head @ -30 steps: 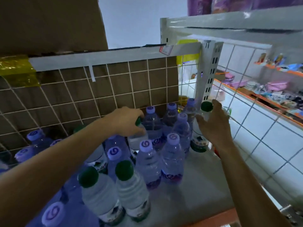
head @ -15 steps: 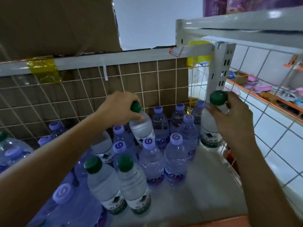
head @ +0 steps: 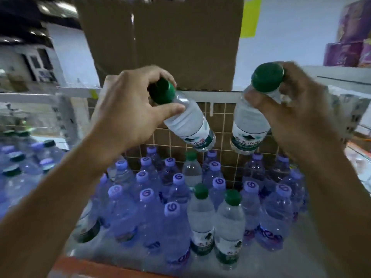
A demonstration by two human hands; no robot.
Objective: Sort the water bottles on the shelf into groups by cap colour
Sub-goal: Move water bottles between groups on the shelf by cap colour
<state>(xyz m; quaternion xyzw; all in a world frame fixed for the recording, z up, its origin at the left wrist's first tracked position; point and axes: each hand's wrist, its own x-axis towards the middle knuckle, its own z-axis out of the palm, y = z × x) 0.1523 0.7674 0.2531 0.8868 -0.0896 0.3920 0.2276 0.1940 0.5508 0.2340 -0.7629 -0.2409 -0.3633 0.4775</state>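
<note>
Far left of the left grip, past a pale blurred upright (head: pixel 66 117): a neighbouring bay of bottles (head: pixel 24 167), smeared by motion, with lilac and dark green caps mixed.

Left grip (head: pixel 128 109) clamped on a green-capped bottle (head: pixel 186 121), thumb and fingers curled round the neck just under the round ribbed cap (head: pixel 163 91). Held in the air above the shelf, tilted, base swung down toward the right grip. Clear ridged plastic, with a white-and-green label band near the base.

Below and between the two grips, upright on the shelf (head: pixel 307 247): a crowd of lilac-capped bottles (head: pixel 173 209) in bluish clear plastic, with a dark swirl mark on every flat cap and purple lettering on the labels. Among them, three standing green-capped bottles: one toward the back (head: pixel 191 169), two just beside each other at the front (head: pixel 200 213).

Right grip (head: pixel 297 109) clamped on a second green-capped bottle (head: pixel 249 125), fingers wrapped behind the cap and shoulder, thumb across the neck. Also in the air, nearer upright, base leaning a little toward the left grip, apart from the first bottle.

Shelf surface smooth and matt grey, with an orange front edge (head: pixel 100 267). Behind the grips, a white wire grid (head: pixel 222 117) over brown backing, topped by a white rail, then a sheet of brown cardboard (head: pixel 180 37) above. Up and right of the right grip: a yellow-green tag (head: pixel 250 17), a pale wall, and purple wrapped packs (head: pixel 345 45) stacked on a higher white shelf.
</note>
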